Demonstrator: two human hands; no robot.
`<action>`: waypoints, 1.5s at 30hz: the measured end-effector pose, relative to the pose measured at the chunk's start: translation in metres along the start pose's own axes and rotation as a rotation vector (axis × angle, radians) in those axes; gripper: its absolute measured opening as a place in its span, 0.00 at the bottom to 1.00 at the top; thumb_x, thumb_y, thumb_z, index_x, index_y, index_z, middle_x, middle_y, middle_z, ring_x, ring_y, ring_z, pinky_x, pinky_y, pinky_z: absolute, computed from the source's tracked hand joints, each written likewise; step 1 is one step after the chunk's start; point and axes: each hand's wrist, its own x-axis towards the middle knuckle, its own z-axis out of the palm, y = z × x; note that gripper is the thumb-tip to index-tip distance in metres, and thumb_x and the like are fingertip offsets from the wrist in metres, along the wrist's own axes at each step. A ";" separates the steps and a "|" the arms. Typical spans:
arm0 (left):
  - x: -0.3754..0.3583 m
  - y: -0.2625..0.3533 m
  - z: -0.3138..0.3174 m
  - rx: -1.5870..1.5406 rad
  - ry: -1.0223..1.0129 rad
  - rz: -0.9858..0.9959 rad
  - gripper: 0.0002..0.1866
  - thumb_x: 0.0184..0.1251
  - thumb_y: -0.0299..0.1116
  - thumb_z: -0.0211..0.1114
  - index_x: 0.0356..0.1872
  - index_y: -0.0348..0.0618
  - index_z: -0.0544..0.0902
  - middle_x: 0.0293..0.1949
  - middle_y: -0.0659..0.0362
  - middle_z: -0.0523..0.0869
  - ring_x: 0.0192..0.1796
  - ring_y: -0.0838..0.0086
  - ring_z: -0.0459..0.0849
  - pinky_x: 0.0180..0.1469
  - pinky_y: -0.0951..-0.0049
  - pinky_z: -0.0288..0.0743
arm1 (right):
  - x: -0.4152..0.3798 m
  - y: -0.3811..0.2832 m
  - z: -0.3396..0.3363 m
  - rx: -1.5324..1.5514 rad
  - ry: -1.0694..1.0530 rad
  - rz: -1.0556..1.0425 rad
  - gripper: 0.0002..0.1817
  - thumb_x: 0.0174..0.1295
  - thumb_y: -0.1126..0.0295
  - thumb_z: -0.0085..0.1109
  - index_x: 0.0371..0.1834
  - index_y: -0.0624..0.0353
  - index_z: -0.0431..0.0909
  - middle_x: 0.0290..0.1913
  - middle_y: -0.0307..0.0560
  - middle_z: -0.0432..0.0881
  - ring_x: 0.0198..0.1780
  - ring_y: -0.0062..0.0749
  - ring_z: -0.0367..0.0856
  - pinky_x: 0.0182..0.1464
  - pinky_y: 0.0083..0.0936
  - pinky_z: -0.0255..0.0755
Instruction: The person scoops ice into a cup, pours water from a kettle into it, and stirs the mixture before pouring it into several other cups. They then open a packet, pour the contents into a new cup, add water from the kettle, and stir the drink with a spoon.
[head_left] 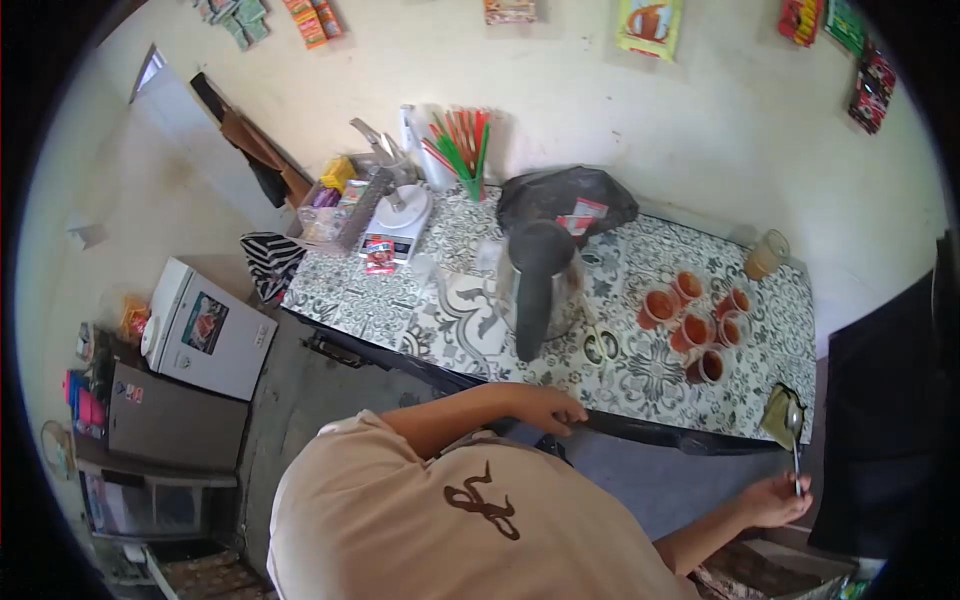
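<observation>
My right hand point(776, 500) pinches the handle of a metal spoon point(794, 422), whose bowl lies over a folded olive cloth point(776, 415) at the table's right front corner. My left hand point(548, 408) hangs at the front edge with its fingers loosely apart, holding nothing. Several clear cups of reddish-brown drink point(693, 331) stand grouped on the patterned table point(640, 385). Left of them is a clear pitcher with a dark lid and handle point(540, 290). A glass of cloudy tan liquid point(766, 255) stands at the back right.
A black plastic bag point(565, 190) lies behind the pitcher. Straws point(462, 145) in a green cup, a white scale point(398, 220), a red sachet point(380, 256) and a basket point(325, 222) occupy the back left. A white freezer point(210, 325) stands left of the table.
</observation>
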 end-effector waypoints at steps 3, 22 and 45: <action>-0.057 -0.009 -0.024 -0.007 -0.069 -0.125 0.22 0.59 0.36 0.62 0.53 0.39 0.73 0.44 0.53 0.80 0.45 0.70 0.78 0.48 0.70 0.72 | -0.038 0.031 0.080 0.136 -0.025 0.158 0.20 0.62 0.55 0.54 0.44 0.60 0.68 0.38 0.46 0.74 0.39 0.30 0.71 0.43 0.25 0.69; -0.281 -0.227 -0.159 0.044 1.682 -0.484 0.37 0.46 0.40 0.72 0.56 0.32 0.66 0.53 0.41 0.70 0.51 0.54 0.72 0.51 0.61 0.69 | -0.308 0.015 0.357 0.268 -0.747 0.606 0.09 0.70 0.65 0.38 0.42 0.58 0.61 0.38 0.54 0.71 0.36 0.31 0.72 0.46 0.32 0.70; -0.287 -0.242 -0.159 0.160 1.748 -0.204 0.29 0.46 0.31 0.67 0.52 0.36 0.68 0.46 0.46 0.73 0.50 0.52 0.70 0.53 0.58 0.61 | -0.337 0.015 0.406 0.014 -0.857 -0.001 0.14 0.67 0.61 0.45 0.46 0.61 0.63 0.40 0.56 0.75 0.43 0.38 0.75 0.48 0.31 0.68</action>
